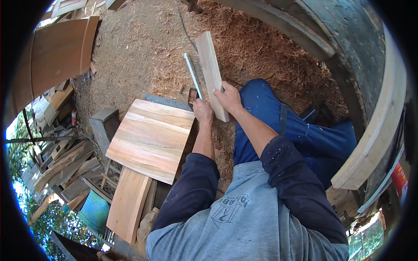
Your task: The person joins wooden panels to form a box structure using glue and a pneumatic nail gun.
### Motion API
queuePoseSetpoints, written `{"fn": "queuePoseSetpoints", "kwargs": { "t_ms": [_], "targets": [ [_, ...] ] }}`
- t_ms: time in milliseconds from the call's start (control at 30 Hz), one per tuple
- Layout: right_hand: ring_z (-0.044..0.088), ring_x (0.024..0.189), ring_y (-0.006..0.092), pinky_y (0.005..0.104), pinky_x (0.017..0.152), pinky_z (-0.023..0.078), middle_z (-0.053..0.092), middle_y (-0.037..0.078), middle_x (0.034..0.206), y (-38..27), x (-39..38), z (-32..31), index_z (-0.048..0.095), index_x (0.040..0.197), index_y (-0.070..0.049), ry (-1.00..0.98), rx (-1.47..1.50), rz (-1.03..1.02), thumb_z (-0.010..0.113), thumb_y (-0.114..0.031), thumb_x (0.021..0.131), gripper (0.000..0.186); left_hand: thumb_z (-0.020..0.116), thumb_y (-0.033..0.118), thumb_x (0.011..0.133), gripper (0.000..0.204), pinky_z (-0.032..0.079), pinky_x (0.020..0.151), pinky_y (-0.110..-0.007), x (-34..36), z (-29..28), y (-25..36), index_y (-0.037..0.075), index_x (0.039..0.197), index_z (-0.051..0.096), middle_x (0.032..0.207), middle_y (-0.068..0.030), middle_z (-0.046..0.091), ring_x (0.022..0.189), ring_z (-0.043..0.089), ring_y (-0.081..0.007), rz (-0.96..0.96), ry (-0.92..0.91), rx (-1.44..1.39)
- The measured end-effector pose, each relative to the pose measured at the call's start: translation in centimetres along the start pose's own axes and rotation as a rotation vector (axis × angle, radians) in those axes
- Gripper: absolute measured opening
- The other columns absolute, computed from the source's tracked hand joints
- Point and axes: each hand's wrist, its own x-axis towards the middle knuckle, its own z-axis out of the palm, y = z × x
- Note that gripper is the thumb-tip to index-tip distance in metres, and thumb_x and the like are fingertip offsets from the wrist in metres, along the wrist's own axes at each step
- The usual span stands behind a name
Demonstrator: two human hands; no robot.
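Note:
My left hand grips a long, narrow pale metal tool with a short brown end piece, like a carpenter's square. My right hand holds a pale plank on a slant beside that tool, with fingers wrapped over its edge. Just left of my hands lies a wide panel of striped light wood, with another board under its near end. My right knee, in blue trousers, is close beside the plank.
Wood shavings and a thin dark cord lie on the ground ahead. Scrap wood, a brown sheet and a green woven thing crowd the left. A large weathered structure and a curved pale timber line the right.

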Motion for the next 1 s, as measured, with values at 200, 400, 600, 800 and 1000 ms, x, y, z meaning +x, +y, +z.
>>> {"fn": "queuePoseSetpoints", "kwargs": {
  "t_ms": [200,400,600,800,1000],
  "targets": [
    [0.071,0.082,0.0231,0.0357,0.076,0.055,0.073,0.016,0.093,-2.6,-3.8,-3.5,0.072,0.111,-0.007,0.085,0.508,-0.123,0.074,-0.027,0.086,0.033,0.073,0.044,0.084,0.046,0.058,0.082,-0.051,2.6,-0.1,-0.5,-0.001,0.093,0.068,0.095,-0.0247,0.073,0.091,0.073,-0.0419,-0.15,-0.189,0.102],
    [0.07,0.084,0.036,0.0436,0.075,0.055,0.068,0.02,0.091,-8.1,-10.7,-9.2,0.066,0.11,-0.004,0.062,0.364,-0.465,0.068,-0.032,0.089,0.035,0.066,0.069,0.085,0.081,0.056,0.092,-0.051,0.6,-3.2,1.5,-0.004,0.121,0.065,0.109,-0.0248,0.071,0.104,0.07,-0.0404,0.108,-0.406,0.14],
    [0.072,0.085,0.0306,0.0394,0.073,0.056,0.07,0.021,0.094,-10.3,-18.3,-14.1,0.062,0.121,0.004,0.021,0.354,-0.739,0.07,-0.022,0.093,0.038,0.063,0.075,0.083,0.091,0.054,0.096,-0.05,-1.5,-6.2,4.1,-0.004,0.128,0.061,0.116,-0.0242,0.069,0.11,0.068,-0.0388,-0.094,-0.225,-0.696],
    [0.073,0.083,0.0281,0.0395,0.072,0.056,0.07,0.021,0.091,-11.7,-24.2,-20.0,0.06,0.123,0.004,0.012,0.373,-0.66,0.069,-0.022,0.095,0.04,0.061,0.081,0.081,0.101,0.052,0.101,-0.05,-5.8,-16.8,8.0,-0.004,0.135,0.057,0.124,-0.0236,0.066,0.117,0.065,-0.0372,-0.101,-0.408,-1.926],
    [0.072,0.086,0.0348,0.045,0.076,0.057,0.07,0.022,0.095,-13.6,-29.5,-26.5,0.059,0.121,0.006,0.044,-0.034,-0.709,0.069,-0.032,0.096,0.046,0.06,0.041,0.103,0.063,0.047,0.11,-0.046,-13.8,-25.9,13.2,-0.004,0.144,0.044,0.139,-0.0207,0.055,0.128,0.056,-0.031,0.521,-0.615,-1.778]
  ]
}}
